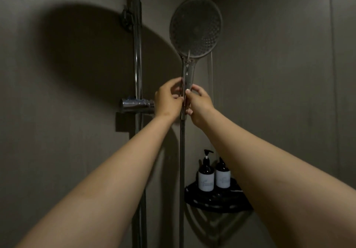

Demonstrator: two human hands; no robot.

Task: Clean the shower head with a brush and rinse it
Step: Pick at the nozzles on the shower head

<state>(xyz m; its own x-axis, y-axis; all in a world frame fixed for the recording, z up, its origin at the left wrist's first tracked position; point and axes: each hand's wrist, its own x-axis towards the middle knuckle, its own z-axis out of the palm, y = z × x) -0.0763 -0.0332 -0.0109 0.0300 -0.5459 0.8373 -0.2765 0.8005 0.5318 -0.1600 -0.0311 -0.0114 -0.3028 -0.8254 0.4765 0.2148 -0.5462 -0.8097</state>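
While the left hand (169,97) pinches its handle (188,74) from 9 o'clock and the right hand (198,103) curls round it from 3 o'clock, the shower head (195,28) stands upright at 12 o'clock, its face toward the camera. No brush shows and no water runs, so I judge that scrubbing and rinsing are both yet to do. 2 pump bottles (206,178) sit on a corner shelf (217,202) at 5 o'clock.

Round shower head (196,27) upright, handle gripped, hose below.
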